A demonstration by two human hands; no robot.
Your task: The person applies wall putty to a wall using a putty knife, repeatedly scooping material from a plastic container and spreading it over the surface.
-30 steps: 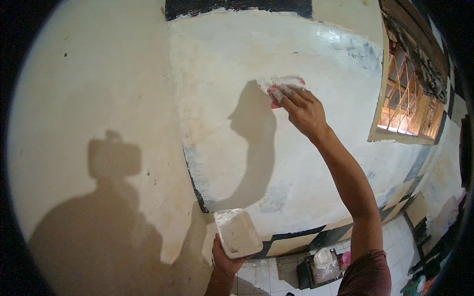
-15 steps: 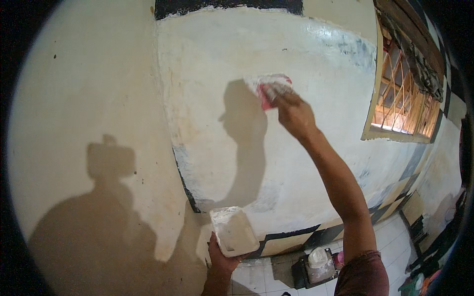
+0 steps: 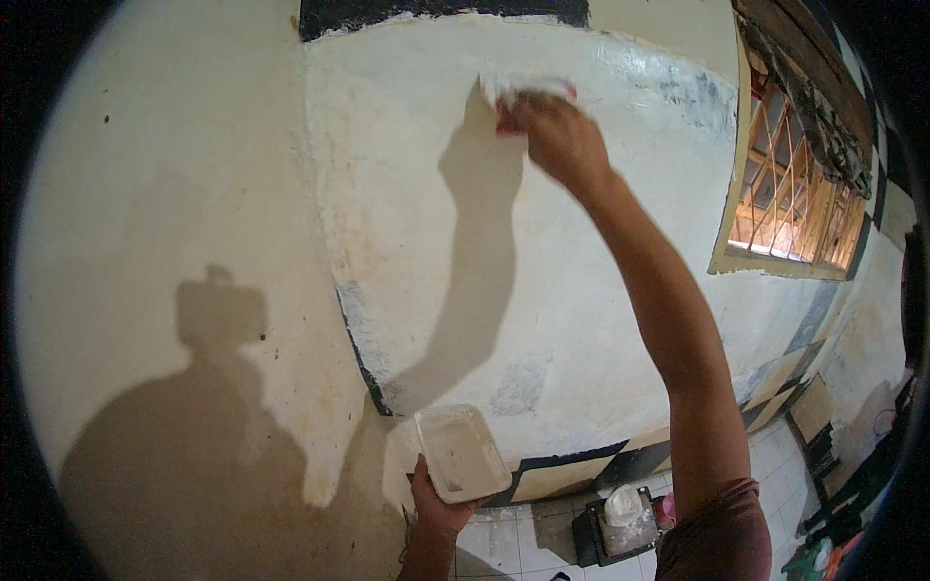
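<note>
My right hand [image 3: 560, 136] is raised high on the wall with its fingers closed round a red putty spreader [image 3: 506, 122]. White paste covers much of the spreader, which is against the whitened wall [image 3: 601, 290] and partly blurred. Low in front, my left hand [image 3: 438, 505] grips a shallow rectangular plastic tub [image 3: 463, 453] from below and the side. Whitish paste smears the inside of the tub. Bluish-grey patches show through the white coat at the upper right and lower down.
A barred window [image 3: 790, 184] with dark cloth is at the right. Below stands a dark stool-like stand [image 3: 620, 550] bearing a white bag [image 3: 623, 505], on a tiled floor [image 3: 489, 542]. Another wall [image 3: 174, 174], carrying my shadow, meets this one at the left.
My right hand has moved the spreader upward along the wall, towards the dark band at the top. My left hand and the tub have barely shifted.
</note>
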